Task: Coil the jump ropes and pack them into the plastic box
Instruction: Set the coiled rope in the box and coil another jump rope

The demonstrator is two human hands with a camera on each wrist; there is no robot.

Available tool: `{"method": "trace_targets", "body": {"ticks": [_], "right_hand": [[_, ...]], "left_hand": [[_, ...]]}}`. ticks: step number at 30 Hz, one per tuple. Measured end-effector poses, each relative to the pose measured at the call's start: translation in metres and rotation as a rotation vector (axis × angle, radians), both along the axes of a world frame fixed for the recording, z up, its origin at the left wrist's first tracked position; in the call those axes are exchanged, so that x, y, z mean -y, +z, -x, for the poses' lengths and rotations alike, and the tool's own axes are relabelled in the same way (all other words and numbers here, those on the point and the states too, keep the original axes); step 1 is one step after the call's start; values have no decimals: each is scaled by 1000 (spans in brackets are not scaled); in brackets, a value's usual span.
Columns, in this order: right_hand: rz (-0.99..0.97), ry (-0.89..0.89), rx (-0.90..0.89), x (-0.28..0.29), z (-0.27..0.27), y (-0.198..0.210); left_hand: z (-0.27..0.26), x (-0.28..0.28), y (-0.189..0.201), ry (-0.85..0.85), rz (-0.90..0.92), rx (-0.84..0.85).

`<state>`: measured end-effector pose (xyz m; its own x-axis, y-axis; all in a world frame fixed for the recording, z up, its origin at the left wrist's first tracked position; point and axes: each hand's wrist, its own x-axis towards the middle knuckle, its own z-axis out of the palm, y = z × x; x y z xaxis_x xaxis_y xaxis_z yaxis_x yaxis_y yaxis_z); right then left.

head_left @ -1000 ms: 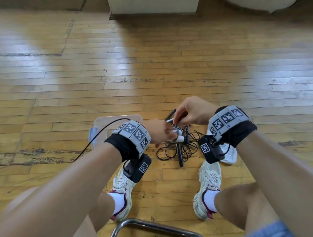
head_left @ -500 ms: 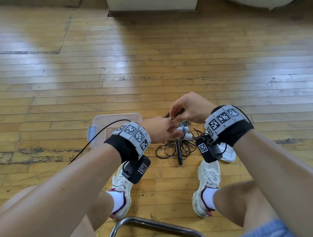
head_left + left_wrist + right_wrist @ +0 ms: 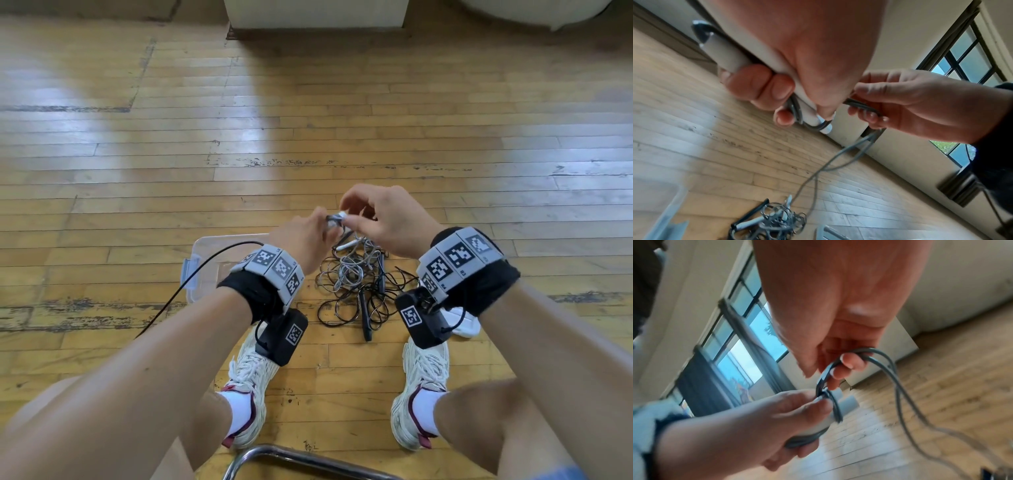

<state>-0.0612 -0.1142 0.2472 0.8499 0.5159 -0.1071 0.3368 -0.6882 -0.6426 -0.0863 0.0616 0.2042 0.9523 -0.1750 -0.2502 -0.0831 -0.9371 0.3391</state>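
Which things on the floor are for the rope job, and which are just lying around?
For the job:
- grey rope, wound by the right hand round the white handles gripped in the left hand
- tangled ropes on the floor
- clear plastic box

Just lying about:
- white lid-like piece by the right shoe
- metal chair frame
- black wrist cable
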Motion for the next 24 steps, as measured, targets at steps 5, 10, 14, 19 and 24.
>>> {"method": "trace_targets", "body": {"ticks": [5,10,14,19,24], "right_hand": [[-120,-241,-453,-9,1,-2],[-292,-256,-556,0,-4,-4],[-204,-203,-264,3,-4,-10],[-114,-118,139,2,-1,-18],[-169,-188,68,4,-8,-17]], "left_hand": [[-4,-5,16,54,-40,135],[-3,-4,20,41,15,150],[-7,-7,19,55,86,102],[-12,-9,22,128,267,-36],[-13,-8,32,154,574,-177]]}}
